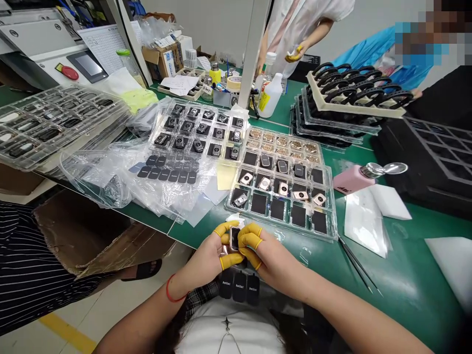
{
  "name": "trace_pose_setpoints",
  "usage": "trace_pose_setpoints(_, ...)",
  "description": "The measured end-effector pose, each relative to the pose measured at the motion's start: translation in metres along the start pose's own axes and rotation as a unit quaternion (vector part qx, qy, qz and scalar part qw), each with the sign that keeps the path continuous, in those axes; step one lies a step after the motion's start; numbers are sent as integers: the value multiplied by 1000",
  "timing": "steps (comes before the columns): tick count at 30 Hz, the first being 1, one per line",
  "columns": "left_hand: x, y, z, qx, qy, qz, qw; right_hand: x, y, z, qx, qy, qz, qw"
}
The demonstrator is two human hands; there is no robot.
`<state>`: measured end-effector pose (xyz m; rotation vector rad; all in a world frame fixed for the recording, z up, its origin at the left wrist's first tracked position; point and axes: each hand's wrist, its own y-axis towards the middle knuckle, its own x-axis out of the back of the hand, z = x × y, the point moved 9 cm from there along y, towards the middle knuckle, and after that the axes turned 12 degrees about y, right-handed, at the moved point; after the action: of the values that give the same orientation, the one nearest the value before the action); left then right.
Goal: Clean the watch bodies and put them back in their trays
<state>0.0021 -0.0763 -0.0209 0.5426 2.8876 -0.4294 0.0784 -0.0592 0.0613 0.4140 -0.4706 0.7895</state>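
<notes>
In the head view, the watch case point(234, 238) is held just above the near part of the table point(400, 275), between the left hand point(205, 259) and the right hand point(271, 251). The fingers point(250, 240) of both hands are closed on it from either side, and yellow finger cots point(229, 227) cover several fingertips. The dark face of the case is turned partly toward the camera, and its metal rim shows at the edge. The case appears small, light and stiff. Its polished rim is probably slippery and its face probably fragile, so take hold by the side edges and keep off the face. A white wipe point(233, 220) lies just behind the hands, before the clear tray point(283, 224) of further cases. Tweezers point(357, 264) lie to the right, and black tabs point(239, 287) printed "hello!" show below the hands.
</notes>
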Motion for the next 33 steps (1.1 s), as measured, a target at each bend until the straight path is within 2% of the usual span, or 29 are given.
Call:
trace_pose_setpoints(3,-4,-1,1,0,40,13,999,-1,-3,0,-15,37,23,999)
trace_pose_setpoints(5,-7,-3,1,5,66,26,997,6,-5,-7,-41,90,11,995)
trace_pose_setpoints(7,-10,-7,1,21,71,39,996,24,-8,-18,-61,114,-53,990)
trace_pose_setpoints(9,-11,-13,3,47,59,50,996,47,-16,-26,-56,43,-141,987)
trace_pose_setpoints(10,-11,-16,3,61,50,55,995,52,-19,-27,-43,-14,-150,988)
trace_pose_setpoints(11,-10,-20,4,72,43,60,995,49,-22,-29,-32,-67,-126,989)
trace_pose_setpoints(12,-10,-24,4,80,37,64,994,39,-24,-32,-25,-103,-70,992)
trace_pose_setpoints(14,-7,-30,3,87,35,65,994,14,-28,-42,-38,-97,66,992)
trace_pose_setpoints(15,-5,-32,3,89,37,60,994,6,-29,-47,-56,-72,105,990)
trace_pose_setpoints(16,-2,-33,4,91,41,50,994,4,-27,-52,-74,-50,105,990)
trace_pose_setpoints(17,0,-33,5,94,44,38,994,6,-21,-55,-89,-38,76,992)
trace_pose_setpoints(20,7,-32,9,99,30,0,995,12,6,-62,-92,-74,-41,992)
trace_pose_setpoints(22,10,-33,12,102,13,-19,995,1,21,-64,-80,-123,-41,988)
trace_pose_setpoints(24,15,-34,16,112,4,-38,993,-9,27,-59,-69,-134,-30,988)
trace_pose_setpoints(26,20,-36,19,116,1,-59,991,-8,23,-39,-31,-103,-59,992)
trace_pose_setpoints(28,24,-36,19,103,1,-66,992,-7,13,-7,55,-70,-82,993)
trace_pose_setpoints(29,24,-36,18,94,1,-63,994,-10,8,9,105,-65,-75,990)
trace_pose_setpoints(31,24,-34,16,74,4,-58,996,-16,1,30,163,-70,-69,982)
trace_pose_setpoints(33,25,-34,15,68,14,-62,996,-18,0,33,161,-81,-87,980)
